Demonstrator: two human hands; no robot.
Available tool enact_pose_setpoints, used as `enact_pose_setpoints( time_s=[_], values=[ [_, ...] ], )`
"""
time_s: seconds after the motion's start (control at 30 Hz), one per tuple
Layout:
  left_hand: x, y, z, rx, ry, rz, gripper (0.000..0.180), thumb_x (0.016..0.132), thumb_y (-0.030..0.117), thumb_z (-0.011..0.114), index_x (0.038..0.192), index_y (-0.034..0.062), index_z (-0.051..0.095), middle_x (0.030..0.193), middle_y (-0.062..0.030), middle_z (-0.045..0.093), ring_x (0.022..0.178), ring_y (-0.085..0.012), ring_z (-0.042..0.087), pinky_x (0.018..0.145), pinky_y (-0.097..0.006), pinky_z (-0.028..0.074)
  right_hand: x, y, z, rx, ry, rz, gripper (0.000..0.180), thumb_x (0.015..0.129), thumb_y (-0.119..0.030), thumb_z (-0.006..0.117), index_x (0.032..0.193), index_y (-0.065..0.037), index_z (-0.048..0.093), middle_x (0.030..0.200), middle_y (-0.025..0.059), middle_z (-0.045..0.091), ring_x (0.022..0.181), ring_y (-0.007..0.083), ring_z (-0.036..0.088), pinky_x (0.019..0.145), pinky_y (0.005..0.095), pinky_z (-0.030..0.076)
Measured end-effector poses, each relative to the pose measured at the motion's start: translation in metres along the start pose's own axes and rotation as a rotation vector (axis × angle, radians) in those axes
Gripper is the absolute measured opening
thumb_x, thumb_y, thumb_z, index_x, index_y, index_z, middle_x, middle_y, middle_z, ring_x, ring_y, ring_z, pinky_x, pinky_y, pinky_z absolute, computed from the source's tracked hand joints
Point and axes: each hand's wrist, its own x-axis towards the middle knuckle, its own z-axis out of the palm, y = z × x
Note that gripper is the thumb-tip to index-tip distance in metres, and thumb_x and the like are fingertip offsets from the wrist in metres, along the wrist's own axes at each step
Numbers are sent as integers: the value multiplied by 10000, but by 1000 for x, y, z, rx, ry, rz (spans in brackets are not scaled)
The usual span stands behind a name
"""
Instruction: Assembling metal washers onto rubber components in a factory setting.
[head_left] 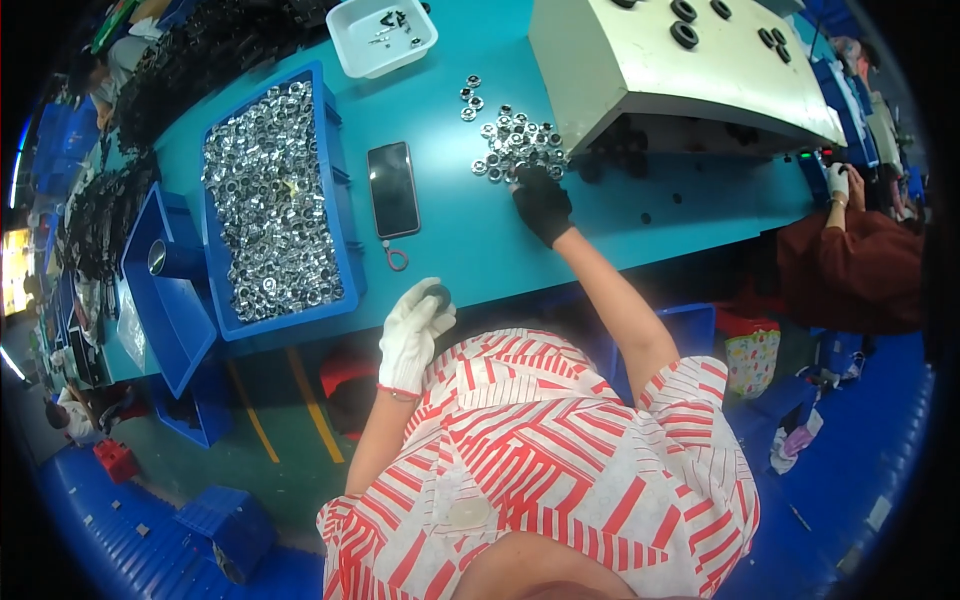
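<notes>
My right hand [542,203] wears a black glove and reaches onto the teal table [470,230], its fingers at the near edge of a loose pile of small silver ring-shaped parts [515,140]. Whether it grips a part cannot be told. My left hand [412,335] wears a white glove and is held near the table's front edge, closed around a small dark round part [437,292].
A blue bin [340,215] heaped with silver parts sits at the left, a black phone [392,188] beside it. A white tray [382,38] stands at the back. A beige machine housing [680,70] overhangs the right side. Another person's red sleeve [850,270] is at far right.
</notes>
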Motion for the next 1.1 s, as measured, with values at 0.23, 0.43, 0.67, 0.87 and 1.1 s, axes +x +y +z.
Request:
enact_pose_setpoints(
  time_s=[0.23, 0.43, 0.67, 0.87, 1.1],
  values=[
    [6, 11, -2, -242, -155, 62, 464, 876, 200, 615, 1262, -16, 472, 1086, -112, 565, 947, -228, 587, 825, -347, 503, 4, 30, 16, -234, 54, -75, 212, 796, -235, 600, 935, -76, 624, 980, 155, 613, 922, 326, 592, 786, 421, 483],
    [6, 14, 7, -141, -189, 51, 504, 859, 133, 598, 1295, -42, 417, 1088, -108, 566, 949, -195, 581, 820, -326, 506, -33, 8, -10, 8, -155, 172, 248, 807, -285, 599, 986, -112, 605, 921, 116, 652, 856, 319, 629, 747, 429, 496],
    [1, 7, 21, -57, -162, 14, 469, 851, 112, 614, 1266, -36, 453, 1073, -90, 581, 908, -160, 596, 769, -271, 529, -58, 15, -22, -189, -124, 151, 268, 822, -306, 608, 1030, -136, 604, 956, 102, 631, 846, 315, 631, 742, 424, 499],
    [-4, 0, 34, -11, -129, 15, 444, 854, 103, 617, 1255, -25, 475, 1064, -85, 594, 895, -151, 603, 763, -263, 531, -64, 4, -32, -202, -156, 97, 272, 805, -309, 637, 1002, -122, 622, 937, 128, 595, 836, 321, 621, 727, 426, 497],
    [0, -9, 43, 8, -97, 34, 359, 885, 31, 552, 1231, -36, 488, 1087, -117, 586, 902, -184, 627, 784, -287, 554, -100, -81, -70, 805, -250, -44, 263, 784, -160, 697, 1029, -97, 627, 990, 64, 623, 844, 181, 626, 736, 287, 494]
  ],
)
